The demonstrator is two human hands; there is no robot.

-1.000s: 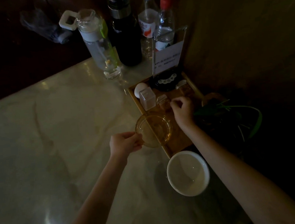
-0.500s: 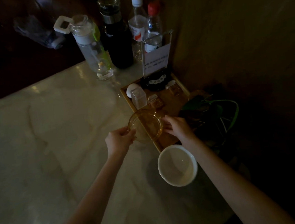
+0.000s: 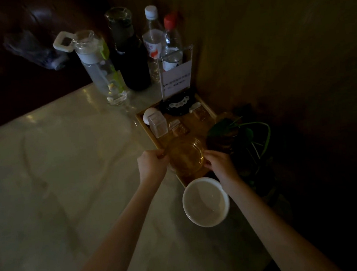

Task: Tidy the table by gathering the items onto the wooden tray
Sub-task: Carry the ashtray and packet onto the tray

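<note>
Glass bowl [image 3: 186, 156] sits at the near end of the wooden tray [image 3: 209, 111], left hand [image 3: 152, 166] and right hand [image 3: 218, 164] each pinching its rim, apparently to seat it squarely. White bowl [image 3: 206, 202] waits just beyond the tray's near edge.

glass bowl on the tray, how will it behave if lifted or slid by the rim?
The glass bowl looks like clear rigid glass, so probably stiff, fragile and slippery; the left hand and right hand pinch its opposite rims. It is wide and shallow, so unlikely to tip. It sits at the near end of the wooden tray, so a push could knock the white bowl.
</note>
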